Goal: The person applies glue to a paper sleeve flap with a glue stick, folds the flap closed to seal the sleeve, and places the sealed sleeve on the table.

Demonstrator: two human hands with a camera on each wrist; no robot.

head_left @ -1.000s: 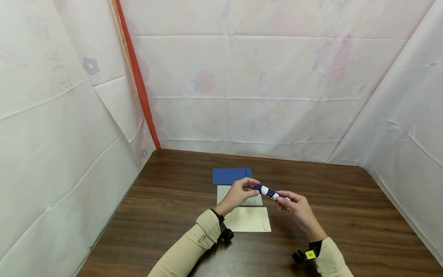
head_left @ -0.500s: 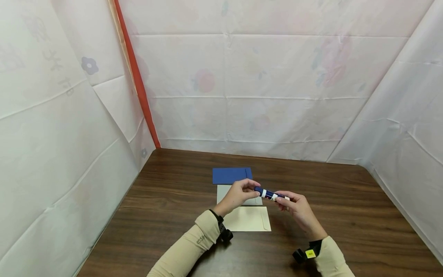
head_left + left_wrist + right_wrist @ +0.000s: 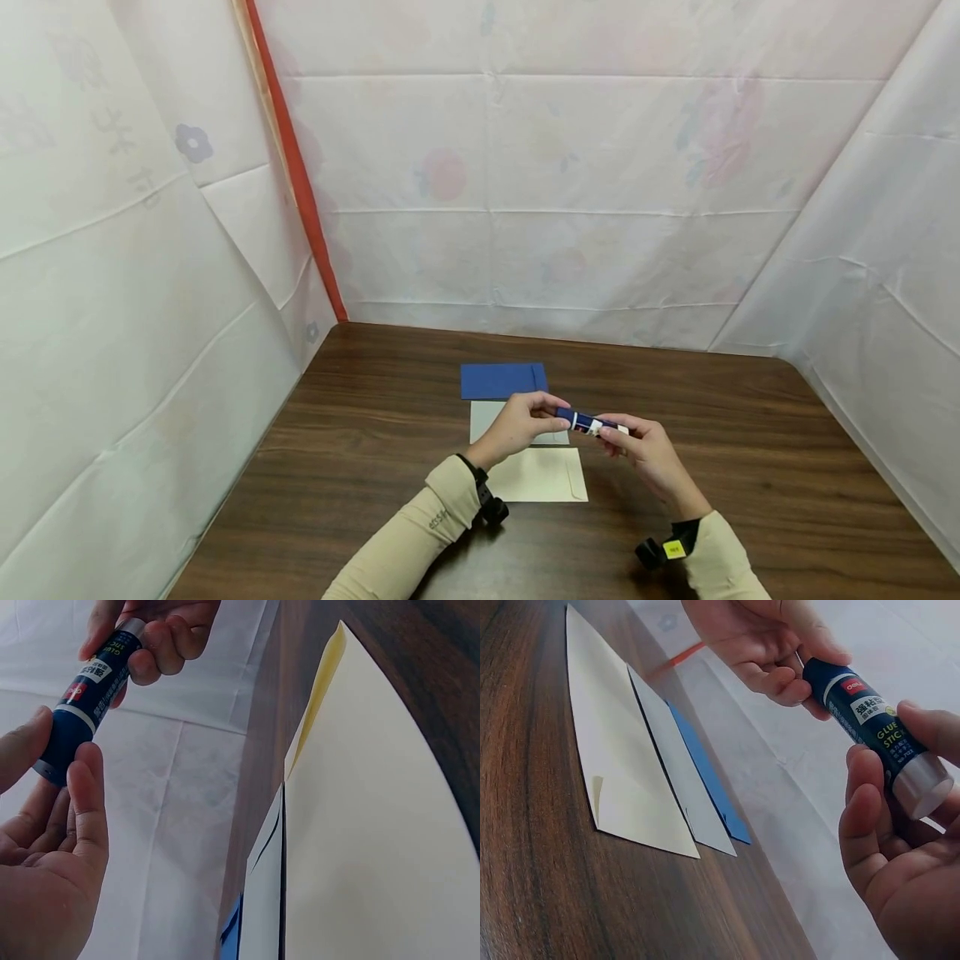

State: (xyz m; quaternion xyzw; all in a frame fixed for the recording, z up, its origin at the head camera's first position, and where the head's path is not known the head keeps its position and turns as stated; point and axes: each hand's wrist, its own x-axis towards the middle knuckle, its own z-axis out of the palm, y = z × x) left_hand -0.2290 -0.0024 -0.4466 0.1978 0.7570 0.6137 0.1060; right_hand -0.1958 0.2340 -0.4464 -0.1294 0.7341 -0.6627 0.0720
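A dark blue glue stick with a white label is held in the air between both hands, above the right ends of the envelopes. The left hand pinches its blue cap between thumb and fingers. At the other end the right hand grips the body near the pale base. Only a thin white band shows between cap and label. Beneath the left hand lie a cream envelope and a grey-white envelope. A blue envelope lies beyond them.
The envelopes lie in a column on a dark wooden table, their flaps to the right. White patterned sheets hang behind and at both sides. A red strip runs down the back left corner.
The white section beside the cap has shrunk to a thin band as the left hand moved slightly right with the cap. The right hand and the envelopes have barely moved.
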